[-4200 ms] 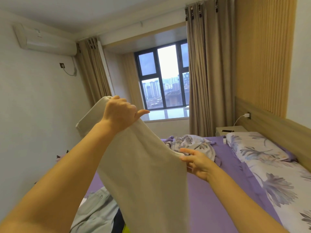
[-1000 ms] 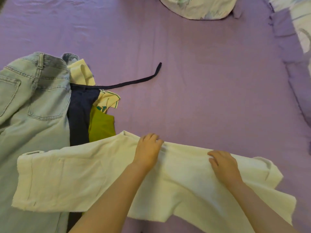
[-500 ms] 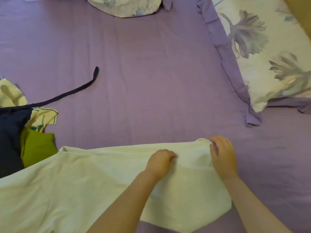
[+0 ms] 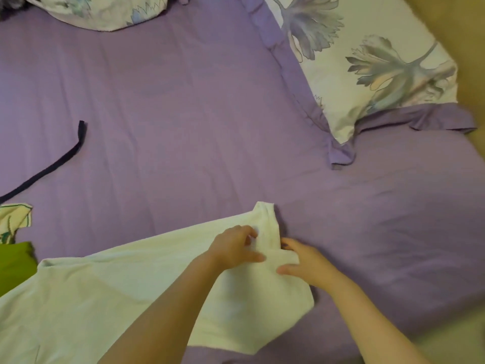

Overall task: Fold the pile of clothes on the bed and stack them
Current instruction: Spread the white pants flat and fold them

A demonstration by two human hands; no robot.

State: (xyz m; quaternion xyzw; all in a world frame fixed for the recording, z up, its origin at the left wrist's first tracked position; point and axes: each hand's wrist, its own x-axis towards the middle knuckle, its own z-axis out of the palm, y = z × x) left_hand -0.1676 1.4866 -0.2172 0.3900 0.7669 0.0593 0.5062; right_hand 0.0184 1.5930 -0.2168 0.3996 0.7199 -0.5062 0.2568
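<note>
Closer together now — both hands' fingers pinch the cream garment [image 4: 131,285]'s bunched end: left hand [image 4: 233,248], right hand [image 4: 304,264].

Two bare, sleeveless forearms

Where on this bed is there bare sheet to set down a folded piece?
Bare purple sheet lies between the dark strap and the floral pillow, and to the right of the cream garment. The left edge is crowded: patterned cloth, green garment.

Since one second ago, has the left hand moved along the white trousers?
Yes. The left hand went right along the white trousers, away from the black strap and toward the pillow.
</note>
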